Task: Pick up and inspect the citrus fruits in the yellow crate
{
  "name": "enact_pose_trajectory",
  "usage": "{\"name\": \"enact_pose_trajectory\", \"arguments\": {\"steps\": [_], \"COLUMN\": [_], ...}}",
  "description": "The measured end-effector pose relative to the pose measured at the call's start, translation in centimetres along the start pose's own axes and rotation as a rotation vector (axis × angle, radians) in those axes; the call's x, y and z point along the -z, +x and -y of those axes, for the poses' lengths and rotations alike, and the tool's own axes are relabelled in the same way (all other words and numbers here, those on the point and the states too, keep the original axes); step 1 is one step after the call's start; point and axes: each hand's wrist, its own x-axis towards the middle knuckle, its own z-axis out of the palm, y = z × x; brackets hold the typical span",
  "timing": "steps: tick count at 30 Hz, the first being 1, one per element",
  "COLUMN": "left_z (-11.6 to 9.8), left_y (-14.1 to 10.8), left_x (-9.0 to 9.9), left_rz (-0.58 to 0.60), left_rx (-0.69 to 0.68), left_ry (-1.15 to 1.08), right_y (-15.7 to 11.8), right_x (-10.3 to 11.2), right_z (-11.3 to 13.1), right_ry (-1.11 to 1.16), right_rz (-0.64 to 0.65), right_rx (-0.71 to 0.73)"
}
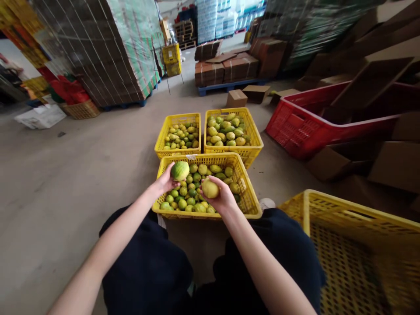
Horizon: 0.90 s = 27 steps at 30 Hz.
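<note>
From my station I have the left hand clamped on a green fruit and, apart from it, the right hand cupped around a yellow fruit. Below both hands sits the near crate, holding more fruit; beyond them, two far crates; rightward, the red crate.

Open floor left of the front crate, free air over its rim, left rear crate and right rear crate ahead, thin gap between, red crate farther right, person's knees hemming the near side.
</note>
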Motion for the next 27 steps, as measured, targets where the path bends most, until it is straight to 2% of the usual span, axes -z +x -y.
{"name": "enact_pose_trajectory", "arguments": {"steps": [2, 5, 9, 12, 16, 19, 21, 24, 27], "left_z": [0.0, 0.3, -0.4, -1.2, -1.5, -1.3, -1.1, -0.8, -0.5], "left_y": [-1.2, -2.0, -2.5, -3.2, -3.7, -3.3, -2.9, -2.4, -2.5], "left_x": [-1.7, -3.6, -4.6, -4.9, -5.9, -6.9, -7.4, -7.9, -8.2], "left_rz": [0.111, 0.2, 0.355, 0.422, 0.397, 0.382, 0.315, 0.138, 0.091], "left_rx": [0.02, 0.051, 0.052, 0.023, -0.099, -0.24, -0.39, -0.607, -0.711], "left_ry": [-0.256, -0.472, -0.666, -0.713, -0.727, -0.665, -0.565, -0.386, -0.22], "right_y": [0.3, 0.4, 0.3, 0.5, 0.8, 1.0, 1.0, 0.9, 1.0], "right_x": [-0.3, -0.5, -0.4, -0.2, 0.0, 0.2, 0.2, 0.2, 0.3], "right_z": [-0.7, -1.2, -1.1, -0.6, -0.4, -0.6, -0.9, -1.3, -1.6], "right_ry": [-0.014, -0.014, -0.01, -0.013, 0.007, -0.019, -0.058, -0.118, -0.157], "right_rz": [-0.009, 0.018, 0.033, 0.027, 0.005, 0.02, 0.03, 0.05, 0.066], "right_rx": [-0.021, -0.05, -0.029, -0.016, -0.006, -0.015, -0.038, -0.061, -0.037]}}
